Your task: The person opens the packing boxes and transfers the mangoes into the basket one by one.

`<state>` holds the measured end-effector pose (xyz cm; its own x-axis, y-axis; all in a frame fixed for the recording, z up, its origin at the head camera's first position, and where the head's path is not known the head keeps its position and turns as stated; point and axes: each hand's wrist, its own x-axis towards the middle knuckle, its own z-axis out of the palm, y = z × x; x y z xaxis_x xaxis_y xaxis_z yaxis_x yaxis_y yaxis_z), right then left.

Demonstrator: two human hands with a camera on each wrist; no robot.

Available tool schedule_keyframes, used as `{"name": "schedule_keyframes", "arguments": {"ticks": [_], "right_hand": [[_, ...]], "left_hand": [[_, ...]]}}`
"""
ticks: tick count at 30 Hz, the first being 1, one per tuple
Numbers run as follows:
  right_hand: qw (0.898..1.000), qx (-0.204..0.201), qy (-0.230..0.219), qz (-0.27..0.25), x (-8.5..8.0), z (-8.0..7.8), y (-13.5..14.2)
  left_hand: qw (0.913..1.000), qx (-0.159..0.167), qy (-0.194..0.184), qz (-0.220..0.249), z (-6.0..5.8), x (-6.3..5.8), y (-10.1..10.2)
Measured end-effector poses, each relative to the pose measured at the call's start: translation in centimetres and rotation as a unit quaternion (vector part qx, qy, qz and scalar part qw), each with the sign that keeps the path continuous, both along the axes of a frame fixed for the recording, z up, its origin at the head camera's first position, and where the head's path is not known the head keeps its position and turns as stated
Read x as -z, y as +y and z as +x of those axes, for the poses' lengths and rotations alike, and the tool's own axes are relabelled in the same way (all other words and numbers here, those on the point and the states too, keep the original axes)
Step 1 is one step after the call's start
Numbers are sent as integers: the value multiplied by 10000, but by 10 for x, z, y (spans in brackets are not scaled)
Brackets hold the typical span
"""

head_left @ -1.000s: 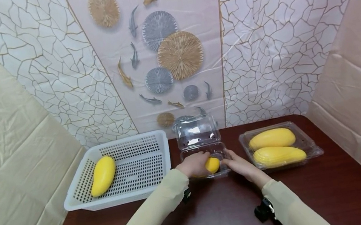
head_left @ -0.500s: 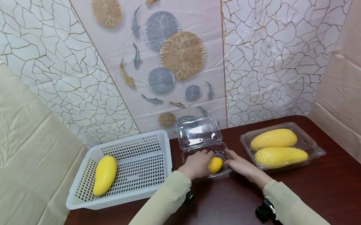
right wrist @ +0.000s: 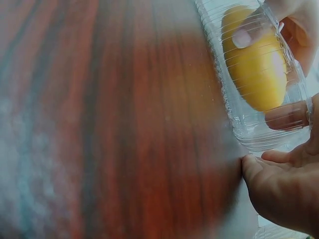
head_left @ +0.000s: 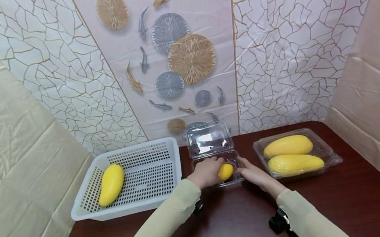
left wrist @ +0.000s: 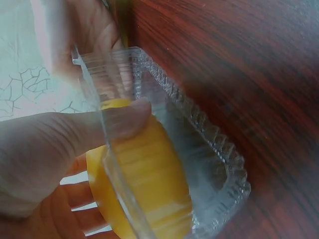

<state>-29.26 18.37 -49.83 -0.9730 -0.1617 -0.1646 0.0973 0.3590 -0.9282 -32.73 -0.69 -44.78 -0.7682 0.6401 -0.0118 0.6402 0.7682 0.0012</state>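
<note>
My left hand (head_left: 206, 172) holds a yellow mango (head_left: 225, 172) inside the base of a clear plastic clamshell box (head_left: 232, 182). In the left wrist view the thumb lies across the mango (left wrist: 154, 179) and the fingers pass round its far side. The box's hinged lid (head_left: 209, 139) stands raised behind the base. At the right end of the box is my right hand (head_left: 256, 175). The right wrist view shows it gripping the end wall of the box (right wrist: 269, 133), a finger seen through the plastic and the thumb outside near the corner.
To the left stands a white perforated basket (head_left: 176, 168) with one mango (head_left: 111, 185) in it. A clear plastic box (head_left: 331, 156) on the right holds two yellow mangoes (head_left: 295, 163). All rest on a dark reddish-brown table (head_left: 240, 224), with a patterned cloth wall (head_left: 200, 57) behind.
Over the last second the mango in the left hand has shifted very slightly within the box. The right hand stays at the box's right end.
</note>
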Motion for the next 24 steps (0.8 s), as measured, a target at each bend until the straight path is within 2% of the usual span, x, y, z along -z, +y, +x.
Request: {"name": "schedule_keyframes", "arguments": {"ticks": [3,9,17,24], "right_hand": [[10000,-7,-26,60,0,0,-1],[10000,18,36,73,-2,-1,0],[10000,-8,56,-31,-1,-1,0],[10000,-30,7,-47,-1,-2,0]], "left_hand": [[9999,-78,-65,10,0,-5,-3],[9999,-117,29,-25,2,-24,-6],[9997,-223,-33,90,0,-46,-5],[9996,-243,-70,133,-2,-57,-7]]}}
